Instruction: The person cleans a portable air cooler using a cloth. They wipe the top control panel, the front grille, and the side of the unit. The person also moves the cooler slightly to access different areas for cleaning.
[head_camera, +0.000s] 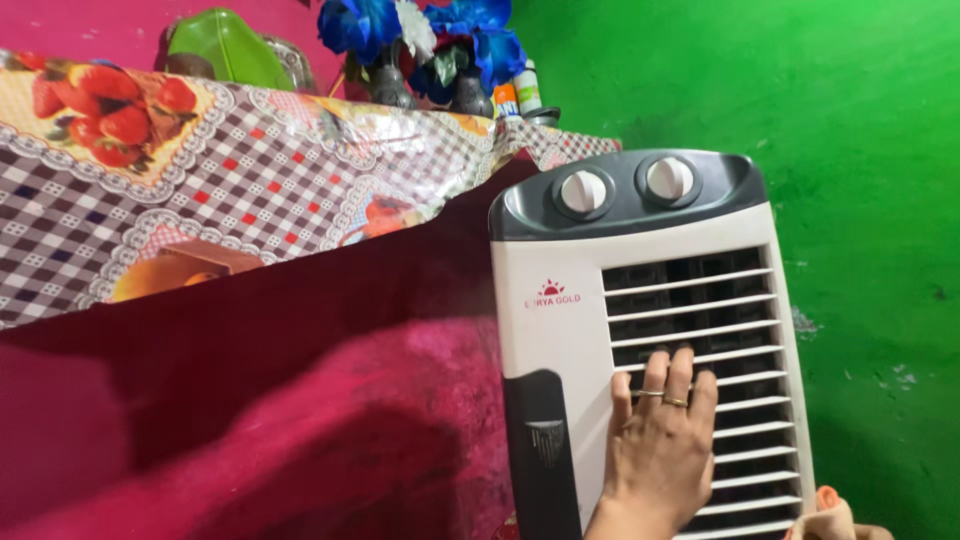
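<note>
A white air cooler (555, 340) with a dark grey top and two round white knobs stands in front of me. Its front has a louvred grille (740, 330). My left hand (660, 450) lies flat on the lower part of that grille, fingers stretched upward, with rings on two fingers. It grips nothing. Only a small part of my right hand (832, 515), with an orange-painted nail, shows at the bottom edge by the cooler's right side. Whether it holds the cooler is hidden.
A table under a checked, fruit-printed plastic cloth (200, 190) stands to the left, with blue artificial flowers (430, 30), a green object (230, 45) and small bottles (518, 92) on it. A magenta cloth (300, 420) hangs below. A green wall (860, 150) is behind the cooler.
</note>
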